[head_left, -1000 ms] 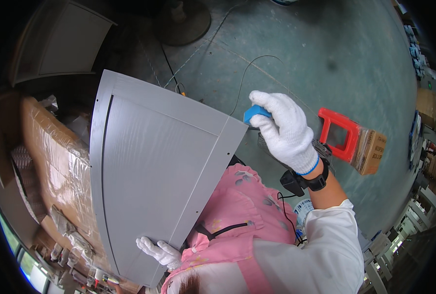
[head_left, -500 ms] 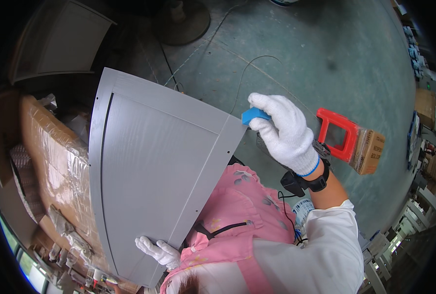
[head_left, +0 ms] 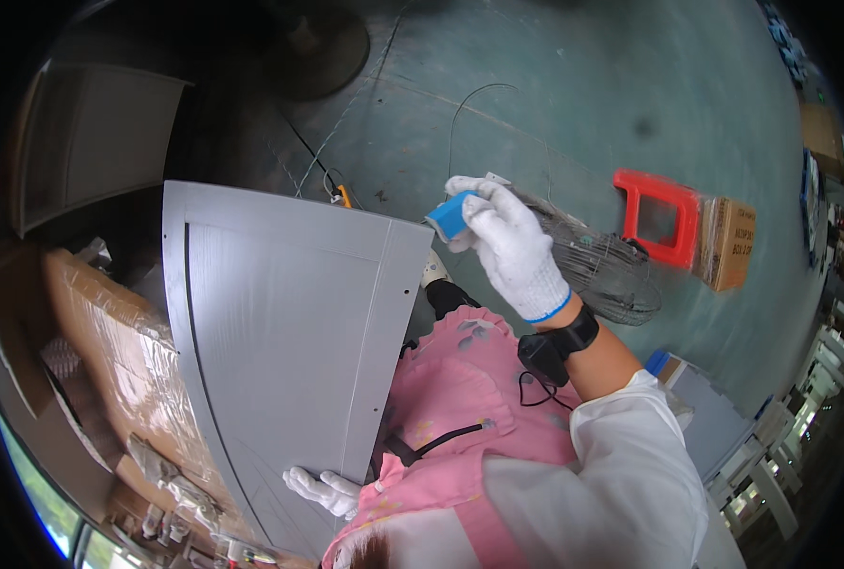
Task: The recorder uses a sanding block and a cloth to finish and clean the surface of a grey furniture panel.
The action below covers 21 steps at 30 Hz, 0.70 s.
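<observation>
Blue block [head_left: 452, 216] pinched at the far right corner of a grey panel [head_left: 280, 322], 2 gloved hands at work.
The block sits between the thumb and fingers of the right hand [head_left: 515, 254], right by the corner; whether it touches the panel is unclear. The left hand [head_left: 322, 490] lies on the panel's near end, fingers extended and gripping nothing. The block could slip if the knit glove lets it turn, or its edge could mark the grey face if it tilts; the panel could shift if pressure at the corner outweighs the left hand's light-looking hold. Plastic-wrapped cardboard [head_left: 123, 327] lies to the left; on the floor to the right are a wire cage [head_left: 604, 264], a red frame [head_left: 690, 232] and 1 carton [head_left: 728, 242].
</observation>
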Motion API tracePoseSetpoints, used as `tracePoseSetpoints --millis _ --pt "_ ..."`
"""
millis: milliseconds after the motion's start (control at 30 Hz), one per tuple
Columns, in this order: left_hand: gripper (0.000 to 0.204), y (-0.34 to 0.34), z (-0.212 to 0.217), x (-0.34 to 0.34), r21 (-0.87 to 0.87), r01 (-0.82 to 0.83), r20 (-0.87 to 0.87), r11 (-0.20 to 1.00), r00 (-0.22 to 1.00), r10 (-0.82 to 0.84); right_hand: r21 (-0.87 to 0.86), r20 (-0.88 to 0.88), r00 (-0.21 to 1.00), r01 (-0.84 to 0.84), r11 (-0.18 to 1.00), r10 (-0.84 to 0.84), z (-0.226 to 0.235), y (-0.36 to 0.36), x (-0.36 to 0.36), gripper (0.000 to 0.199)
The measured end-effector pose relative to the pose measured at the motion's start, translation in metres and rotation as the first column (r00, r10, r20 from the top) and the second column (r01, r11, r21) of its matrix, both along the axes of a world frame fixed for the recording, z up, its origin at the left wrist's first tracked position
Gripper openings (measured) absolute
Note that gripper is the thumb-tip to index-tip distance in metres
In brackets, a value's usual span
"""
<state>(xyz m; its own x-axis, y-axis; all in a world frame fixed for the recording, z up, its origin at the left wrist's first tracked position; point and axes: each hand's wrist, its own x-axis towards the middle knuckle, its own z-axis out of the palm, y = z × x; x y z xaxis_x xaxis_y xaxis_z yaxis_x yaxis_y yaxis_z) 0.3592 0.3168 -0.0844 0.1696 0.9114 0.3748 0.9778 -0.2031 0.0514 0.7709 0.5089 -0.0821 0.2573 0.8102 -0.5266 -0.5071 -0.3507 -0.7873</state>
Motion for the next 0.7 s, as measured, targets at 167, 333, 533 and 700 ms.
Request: tracePoseSetpoints --millis 167,333,533,700 --pt "0.050 0.008 -0.006 0.008 0.147 0.094 0.017 0.985 0.995 -0.097 -0.019 0.095 0.995 -0.019 1.000 0.021 -0.009 -0.002 0.001 0.039" --pt "0.050 -0.036 -0.032 -0.045 0.025 -0.107 0.054 0.994 0.993 0.105 0.060 0.062 0.983 0.170 0.984 -0.173 -0.006 -0.007 -0.002 0.039" --pt "0.053 -0.041 -0.020 -0.051 -0.117 -0.152 0.052 0.981 0.986 0.159 0.382 0.758 0.630 -0.220 0.898 -0.169 -0.010 -0.026 -0.010 0.035" --pt "0.055 -0.039 -0.010 -0.042 -0.206 -0.232 0.095 0.951 0.962 0.255 0.376 0.874 0.461 -0.437 0.817 -0.155 -0.007 -0.045 -0.030 0.030"
